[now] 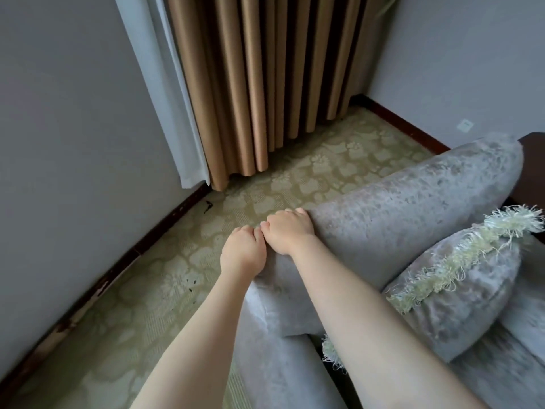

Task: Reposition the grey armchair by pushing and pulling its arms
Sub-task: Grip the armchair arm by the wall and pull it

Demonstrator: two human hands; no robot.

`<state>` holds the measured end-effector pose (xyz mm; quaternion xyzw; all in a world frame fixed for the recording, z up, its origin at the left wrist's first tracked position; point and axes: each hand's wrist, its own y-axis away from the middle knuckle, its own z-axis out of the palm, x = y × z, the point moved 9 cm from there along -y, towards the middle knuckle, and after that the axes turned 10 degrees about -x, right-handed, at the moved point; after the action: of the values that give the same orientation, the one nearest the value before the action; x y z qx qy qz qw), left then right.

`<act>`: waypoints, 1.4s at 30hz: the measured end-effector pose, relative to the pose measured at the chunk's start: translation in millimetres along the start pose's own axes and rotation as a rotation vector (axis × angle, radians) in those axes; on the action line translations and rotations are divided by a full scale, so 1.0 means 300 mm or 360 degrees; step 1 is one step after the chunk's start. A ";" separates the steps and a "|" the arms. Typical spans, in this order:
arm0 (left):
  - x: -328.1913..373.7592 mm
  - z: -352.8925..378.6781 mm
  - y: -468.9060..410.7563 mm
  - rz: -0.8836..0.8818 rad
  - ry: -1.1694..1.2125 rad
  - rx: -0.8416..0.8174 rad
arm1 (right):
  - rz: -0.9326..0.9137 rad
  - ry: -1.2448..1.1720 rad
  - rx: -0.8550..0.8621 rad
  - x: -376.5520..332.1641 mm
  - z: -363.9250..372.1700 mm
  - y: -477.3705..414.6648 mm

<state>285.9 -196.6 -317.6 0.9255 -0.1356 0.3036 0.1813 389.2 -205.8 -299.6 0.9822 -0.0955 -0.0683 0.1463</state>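
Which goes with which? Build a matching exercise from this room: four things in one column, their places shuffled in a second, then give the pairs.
Things
1. tan curtain
2. fringed cushion
3. wall socket
4. left hand

Places
A. low on the right-hand wall
B. gripping the armchair arm near its front end
C. hanging in the corner, down to the carpet
D. lying against the inner side of the armchair arm

Pairs: 1-C, 2-D, 3-A, 4-B

left hand (pixel 242 252), right hand (pixel 290 232), gripping armchair arm (pixel 413 202)
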 end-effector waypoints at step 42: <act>-0.060 0.001 0.061 0.0103 -0.0449 -0.0232 | 0.0045 -0.0139 0.0035 -0.057 0.021 0.064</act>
<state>265.4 -210.5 -324.3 0.9386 -0.2109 0.1656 0.2172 368.5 -222.0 -298.0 0.9784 -0.1163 -0.1081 0.1323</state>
